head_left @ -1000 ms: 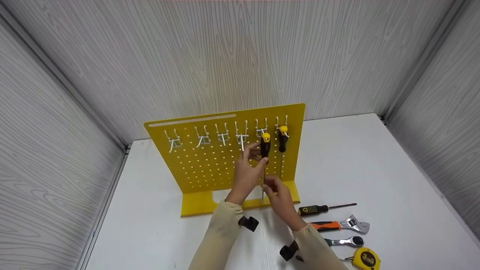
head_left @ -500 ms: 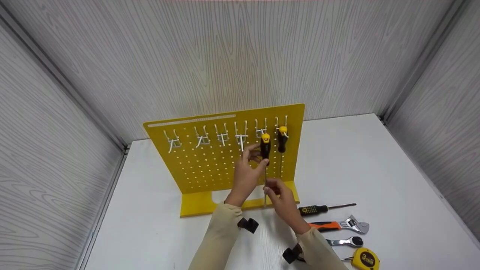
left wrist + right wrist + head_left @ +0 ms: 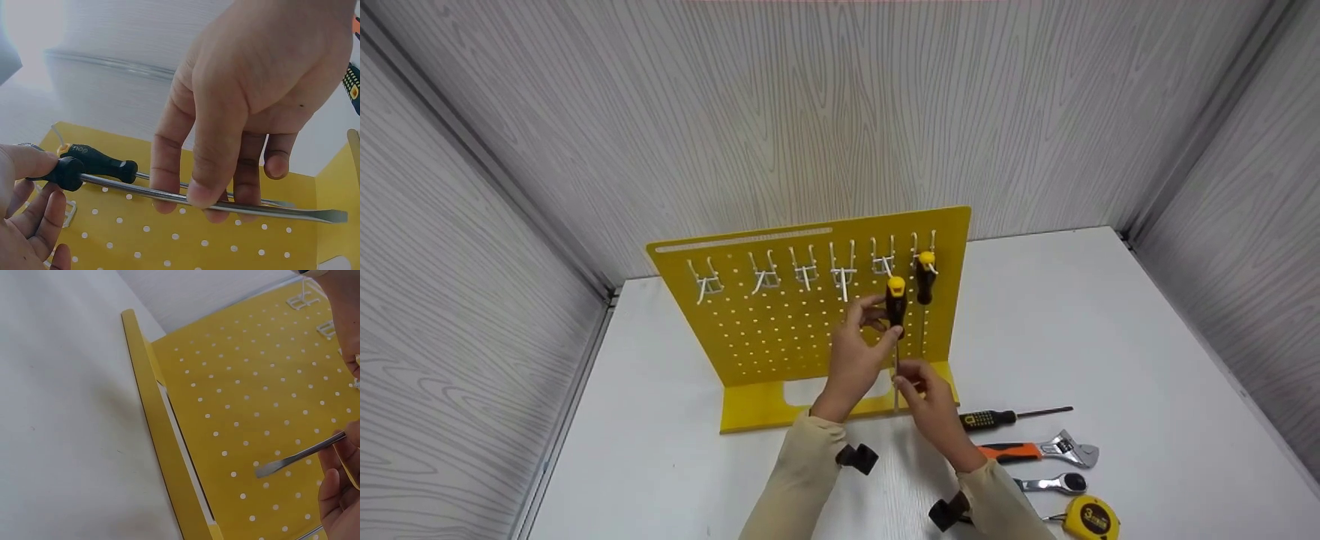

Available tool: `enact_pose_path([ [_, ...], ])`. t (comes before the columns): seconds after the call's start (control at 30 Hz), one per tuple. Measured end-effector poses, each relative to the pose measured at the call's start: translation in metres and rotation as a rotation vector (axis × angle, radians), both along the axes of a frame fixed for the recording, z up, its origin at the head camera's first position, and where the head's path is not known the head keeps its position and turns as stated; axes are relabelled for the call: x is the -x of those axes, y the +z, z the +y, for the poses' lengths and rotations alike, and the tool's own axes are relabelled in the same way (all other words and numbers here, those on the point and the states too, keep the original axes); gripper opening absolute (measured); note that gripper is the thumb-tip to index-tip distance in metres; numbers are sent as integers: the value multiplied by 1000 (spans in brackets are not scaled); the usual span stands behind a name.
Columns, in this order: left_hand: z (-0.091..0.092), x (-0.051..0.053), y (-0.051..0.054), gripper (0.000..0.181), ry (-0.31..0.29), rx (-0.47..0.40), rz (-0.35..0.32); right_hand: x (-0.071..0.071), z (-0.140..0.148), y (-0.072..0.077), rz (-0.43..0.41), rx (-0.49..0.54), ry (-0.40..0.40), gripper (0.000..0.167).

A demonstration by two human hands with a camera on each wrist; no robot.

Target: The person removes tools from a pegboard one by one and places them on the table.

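A flat-blade screwdriver (image 3: 895, 306) with a black handle and yellow end cap is held upright in front of the yellow pegboard (image 3: 780, 330). My left hand (image 3: 855, 360) grips its handle near the collar. Lower down, my right hand (image 3: 934, 405) pinches the steel shaft (image 3: 140, 192) between thumb and fingers. The flat tip (image 3: 271, 468) sticks out past the right fingers in the right wrist view. Close to the cap is a white double hook (image 3: 883, 264); whether they touch I cannot tell. A second black-and-yellow screwdriver (image 3: 925, 283) hangs on the rightmost hook.
Right of the board lie another screwdriver (image 3: 988, 420), an orange-handled adjustable wrench (image 3: 1069, 450), a ratchet wrench (image 3: 1057, 483) and a yellow tape measure (image 3: 1092, 517), partly behind the right arm. Several white hooks (image 3: 766, 279) line the board's upper part.
The screwdriver and both hands have shifted slightly down and right, bringing the yellow cap lower, farther from the hook. Both hands keep their hold.
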State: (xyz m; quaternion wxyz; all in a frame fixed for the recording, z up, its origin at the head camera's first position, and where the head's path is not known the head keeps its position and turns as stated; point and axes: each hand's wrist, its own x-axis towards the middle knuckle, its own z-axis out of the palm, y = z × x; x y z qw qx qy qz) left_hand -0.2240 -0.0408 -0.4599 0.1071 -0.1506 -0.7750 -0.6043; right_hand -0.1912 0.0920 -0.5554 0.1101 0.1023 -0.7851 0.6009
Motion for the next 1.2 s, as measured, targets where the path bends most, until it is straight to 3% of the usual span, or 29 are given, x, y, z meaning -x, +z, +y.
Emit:
enact_pose_path([
  [0.43,-11,-9,0,40,-31,14,-41,-7,5,-5,34,-56,-1,16],
  [0.7,-30,-21,0,52,-13,121,-14,-10,10,-7,142,-121,41,17],
  [0.97,-49,-34,-16,54,6,139,-18,-16,15,-12,216,-246,109,17],
  [1.2,-68,-43,-44,55,17,94,-79,-20,16,-16,138,-419,149,16],
])
